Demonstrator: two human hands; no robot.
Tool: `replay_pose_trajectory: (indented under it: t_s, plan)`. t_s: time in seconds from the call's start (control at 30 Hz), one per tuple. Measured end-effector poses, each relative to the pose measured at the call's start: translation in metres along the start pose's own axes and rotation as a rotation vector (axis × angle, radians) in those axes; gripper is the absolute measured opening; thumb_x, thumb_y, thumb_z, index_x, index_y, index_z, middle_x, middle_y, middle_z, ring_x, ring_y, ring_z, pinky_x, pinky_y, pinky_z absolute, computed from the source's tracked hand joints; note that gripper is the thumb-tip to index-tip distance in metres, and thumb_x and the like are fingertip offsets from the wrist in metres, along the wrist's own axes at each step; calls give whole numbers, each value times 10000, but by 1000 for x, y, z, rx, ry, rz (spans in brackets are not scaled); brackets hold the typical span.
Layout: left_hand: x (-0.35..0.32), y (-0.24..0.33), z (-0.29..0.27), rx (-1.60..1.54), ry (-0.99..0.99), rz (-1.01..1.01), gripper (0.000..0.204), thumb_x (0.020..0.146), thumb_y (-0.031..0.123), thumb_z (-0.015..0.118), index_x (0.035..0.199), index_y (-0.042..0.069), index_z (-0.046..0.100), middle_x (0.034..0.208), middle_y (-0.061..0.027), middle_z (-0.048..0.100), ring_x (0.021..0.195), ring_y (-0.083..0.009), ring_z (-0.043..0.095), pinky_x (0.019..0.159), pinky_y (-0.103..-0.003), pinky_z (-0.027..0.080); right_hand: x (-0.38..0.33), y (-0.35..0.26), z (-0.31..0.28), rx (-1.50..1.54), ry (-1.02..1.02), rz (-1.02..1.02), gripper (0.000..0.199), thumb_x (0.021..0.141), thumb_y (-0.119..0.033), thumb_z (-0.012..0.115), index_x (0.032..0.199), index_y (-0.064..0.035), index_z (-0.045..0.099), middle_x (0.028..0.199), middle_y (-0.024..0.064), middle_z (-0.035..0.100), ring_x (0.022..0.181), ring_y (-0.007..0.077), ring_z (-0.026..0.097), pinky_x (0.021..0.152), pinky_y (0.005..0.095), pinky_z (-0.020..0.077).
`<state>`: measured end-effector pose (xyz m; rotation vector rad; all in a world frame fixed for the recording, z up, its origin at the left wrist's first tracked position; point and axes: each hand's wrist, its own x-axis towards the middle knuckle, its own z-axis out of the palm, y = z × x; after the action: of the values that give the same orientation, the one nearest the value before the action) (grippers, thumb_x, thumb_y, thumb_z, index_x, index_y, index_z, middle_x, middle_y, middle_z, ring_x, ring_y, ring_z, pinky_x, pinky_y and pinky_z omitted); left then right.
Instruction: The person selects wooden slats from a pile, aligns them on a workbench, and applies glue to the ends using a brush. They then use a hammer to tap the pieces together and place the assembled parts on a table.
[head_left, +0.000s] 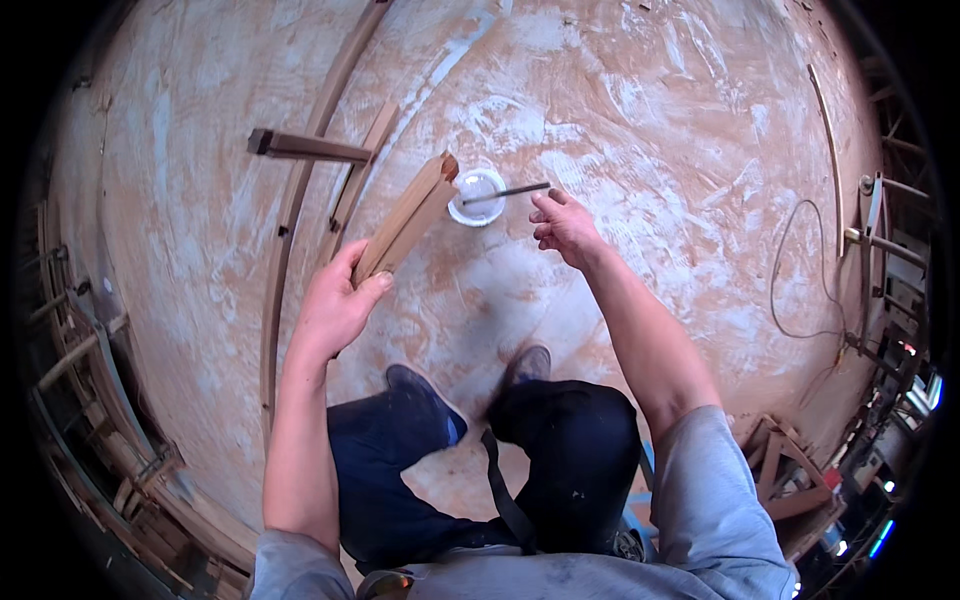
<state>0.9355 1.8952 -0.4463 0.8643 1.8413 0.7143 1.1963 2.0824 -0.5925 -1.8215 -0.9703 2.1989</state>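
Wood strips [405, 218] left of cup [477, 196]; stick [505, 192] across cup.

Dusty, white-streaked plywood floor [650, 150]. Long curved wooden strips [285, 230] at 10 o'clock, with a dark-ended wood bar [305, 146] lying across. Thin cable [800, 270] looping at 3 o'clock. Wooden frame pieces [785, 470] at 4 o'clock.

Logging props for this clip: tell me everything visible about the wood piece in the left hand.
The wood piece is a short tan bar that looks like two strips laid together, with a darker reddish end at the top. It is tilted up and to the right, pointing toward the white cup. The left hand grips its lower end.
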Motion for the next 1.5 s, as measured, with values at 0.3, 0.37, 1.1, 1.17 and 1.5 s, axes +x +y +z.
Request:
replay_pose_trajectory:
  t_s: [0.3,0.37,1.1,1.17,1.5]
  plan:
    - [48,-8,-22,-479,-293,-194,468,900,242,600,1269,-13,467,862,-76,610,725,-134,588,673,-279,506,47,6,23,-332,-73,-357,292,893,-280,580,989,-19,670,739,13,617,598,76,547,514,247,463]
    - [51,-12,-27,-517,-311,-213,387,943,246,538,1214,-25,488,812,-104,614,683,-147,601,636,-274,508,36,5,26,-340,-74,-436,279,898,-259,583,998,-12,665,752,25,633,625,86,557,566,258,477]
    - [77,-31,-17,46,-55,2,362,882,256,600,1133,-4,577,923,-98,644,835,-153,575,737,-297,458,-132,-63,-10,176,-39,-734,209,949,-94,450,1009,64,573,848,147,616,720,180,608,613,292,508]
    - [72,-24,-3,-73,-54,44,367,881,251,599,1142,-6,573,926,-106,645,841,-162,583,751,-299,461,-158,-63,2,95,-19,-899,183,927,-42,458,1007,66,582,874,148,618,741,182,611,628,289,512]
    - [60,7,26,-67,-132,116,403,880,243,593,1178,-24,542,897,-45,614,775,-96,542,685,-263,455,-191,-64,31,-567,191,-1294,265,789,42,630,1047,64,573,916,167,634,812,260,629,716,315,501]
